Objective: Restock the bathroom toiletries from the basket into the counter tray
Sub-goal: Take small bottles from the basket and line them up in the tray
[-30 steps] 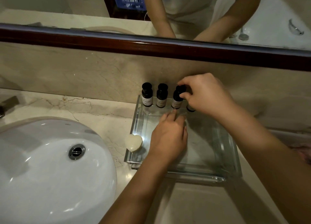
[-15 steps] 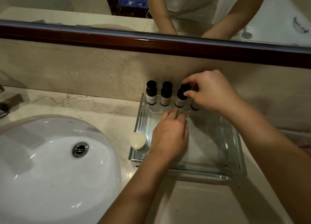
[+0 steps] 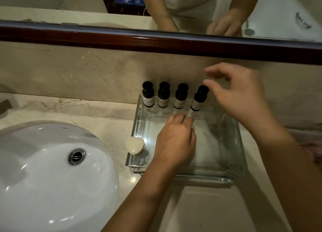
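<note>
Marble counter (image 3: 97,113): four bottles (image 3: 181,96) upright (caps up) along the tray (image 3: 226,179) back; both hands (image 3: 176,141) empty, fingers loosely spread.

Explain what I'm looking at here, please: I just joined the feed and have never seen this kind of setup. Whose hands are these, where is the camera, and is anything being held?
No machine is involved: a person works with two bare hands, and the single camera sits on their head, looking forward and down. The mirror above the counter reflects their arms.

On the marble counter, beside a white sink, stands a clear glass tray. Four small dark bottles stand upright in a row along its back edge. A pale heart-shaped soap rests at its front left corner.

The left hand rests inside the tray, holding nothing visible. The right hand hovers open by the rightmost bottle, fingers spread and blurred; it does not seem to grip it.
</note>
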A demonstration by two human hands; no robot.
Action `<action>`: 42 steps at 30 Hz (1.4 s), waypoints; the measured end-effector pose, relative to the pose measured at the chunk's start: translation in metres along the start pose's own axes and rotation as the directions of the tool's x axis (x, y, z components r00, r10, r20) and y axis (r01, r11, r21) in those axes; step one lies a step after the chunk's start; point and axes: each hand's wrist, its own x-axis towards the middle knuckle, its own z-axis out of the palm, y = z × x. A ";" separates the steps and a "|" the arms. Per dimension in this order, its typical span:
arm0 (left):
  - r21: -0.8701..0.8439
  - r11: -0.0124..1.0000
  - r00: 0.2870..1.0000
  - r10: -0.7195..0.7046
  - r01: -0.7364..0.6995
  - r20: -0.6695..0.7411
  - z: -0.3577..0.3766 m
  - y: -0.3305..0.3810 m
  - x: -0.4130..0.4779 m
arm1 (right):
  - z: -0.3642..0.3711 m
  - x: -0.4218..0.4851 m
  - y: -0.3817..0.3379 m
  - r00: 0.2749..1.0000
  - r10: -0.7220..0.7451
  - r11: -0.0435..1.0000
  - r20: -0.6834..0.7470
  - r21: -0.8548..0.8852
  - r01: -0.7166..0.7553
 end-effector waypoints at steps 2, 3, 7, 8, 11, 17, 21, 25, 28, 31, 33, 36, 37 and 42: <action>0.003 1.000 1.000 -0.002 0.002 0.005 0.003 0.004 0.003 | 0.001 -0.011 0.015 0.985 0.166 0.979 -0.052 0.128 -0.158; 0.004 1.000 1.000 -0.002 0.002 0.009 0.004 0.005 0.004 | 0.006 -0.017 0.023 0.967 0.254 0.951 -0.017 0.185 -0.247; 0.031 0.999 1.000 0.010 -0.011 0.028 0.008 0.007 0.008 | 0.044 -0.034 0.047 0.911 0.367 0.911 0.188 0.126 -0.393; 0.033 0.999 1.000 0.008 -0.009 0.029 0.008 0.007 0.008 | 0.052 -0.034 0.050 0.918 0.348 0.926 0.188 0.082 -0.368; 0.054 0.998 1.000 0.013 -0.014 0.024 0.009 0.004 0.010 | 0.063 -0.024 0.051 0.937 0.309 0.948 0.162 0.022 -0.317; 0.077 0.996 0.999 0.038 -0.040 0.024 0.009 0.000 0.016 | 0.067 -0.011 0.050 0.948 0.271 0.962 0.165 -0.088 -0.260; 0.071 0.997 0.999 0.040 -0.042 0.027 0.008 0.000 0.015 | 0.066 -0.009 0.050 0.953 0.248 0.967 0.174 -0.110 -0.232; 0.082 0.996 0.999 0.032 -0.036 0.039 0.007 -0.001 0.016 | 0.066 -0.009 0.050 0.955 0.242 0.967 0.174 -0.124 -0.223; 0.080 0.996 0.999 0.033 -0.036 0.035 0.007 -0.002 0.016 | 0.067 -0.009 0.051 0.957 0.237 0.967 0.166 -0.130 -0.217; 0.078 0.996 0.999 0.038 -0.040 0.033 0.006 -0.002 0.016 | 0.068 -0.009 0.051 0.959 0.238 0.967 0.155 -0.127 -0.219; 0.064 0.997 0.999 0.040 -0.042 0.030 0.005 -0.002 0.015 | 0.068 -0.010 0.051 0.958 0.240 0.967 0.155 -0.125 -0.222; 0.075 0.996 0.999 0.037 -0.039 0.037 0.004 -0.002 0.015 | 0.067 -0.009 0.051 0.955 0.249 0.965 0.159 -0.123 -0.231; 0.085 0.996 0.998 0.032 -0.036 0.045 0.004 -0.003 0.015 | 0.067 -0.010 0.051 0.954 0.251 0.964 0.162 -0.127 -0.233; 0.106 0.994 0.998 0.017 -0.024 0.061 -0.002 -0.002 0.006 | 0.055 -0.019 0.049 0.944 0.287 0.956 0.164 -0.117 -0.270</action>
